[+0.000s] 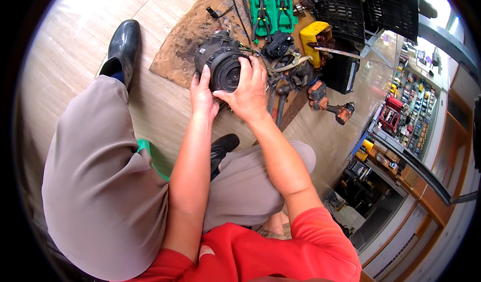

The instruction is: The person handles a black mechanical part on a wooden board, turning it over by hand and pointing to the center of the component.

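What looks like a car air-conditioning compressor point(204, 55), a dirty dark housing, rests on a stained cardboard sheet point(173, 54). Its round black pulley point(228, 72) faces toward me. My left hand point(203, 94) holds the pulley's lower left edge, thumb and fingers against the rim. From the other side, my right hand point(249, 89) curls its fingers over the upper right rim, with its thumb at the bottom near my left hand. The undersides of my fingers are partly hidden.
Right of the compressor lie a hammer point(282, 90), greasy parts and an orange-black cordless impact driver point(325, 100). Beyond are a green tool case point(270, 19) with pliers, a yellow container point(311, 39), a black battery point(343, 71) and black crates point(333, 6). A green stool point(159, 163) shows beneath me.
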Action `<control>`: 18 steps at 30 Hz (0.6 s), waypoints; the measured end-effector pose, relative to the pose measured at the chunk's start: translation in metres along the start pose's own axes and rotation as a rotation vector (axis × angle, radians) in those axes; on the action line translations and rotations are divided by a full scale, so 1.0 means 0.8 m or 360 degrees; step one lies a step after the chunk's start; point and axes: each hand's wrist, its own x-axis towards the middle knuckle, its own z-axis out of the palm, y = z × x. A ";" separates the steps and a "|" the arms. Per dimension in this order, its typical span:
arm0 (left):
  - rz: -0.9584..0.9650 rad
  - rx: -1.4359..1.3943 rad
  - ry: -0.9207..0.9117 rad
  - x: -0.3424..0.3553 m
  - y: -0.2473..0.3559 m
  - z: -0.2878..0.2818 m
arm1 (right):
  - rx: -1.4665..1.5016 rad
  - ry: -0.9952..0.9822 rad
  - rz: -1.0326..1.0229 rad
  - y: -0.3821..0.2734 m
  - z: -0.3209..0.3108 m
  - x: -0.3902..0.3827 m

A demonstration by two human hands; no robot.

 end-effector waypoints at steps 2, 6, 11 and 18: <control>0.0018 -0.0010 0.0005 0.000 -0.001 0.000 | 0.0051 -0.0042 -0.0050 0.001 -0.006 0.004; 0.0025 -0.0034 -0.0020 0.000 -0.002 -0.003 | 0.0082 -0.0054 -0.0098 0.006 -0.009 0.007; 0.0001 -0.0034 0.0010 -0.004 0.001 0.001 | 0.0071 -0.0047 -0.0062 0.006 -0.005 0.001; 0.0021 0.0054 0.0025 -0.002 -0.001 -0.001 | 0.0141 -0.0142 -0.0052 0.007 -0.017 0.009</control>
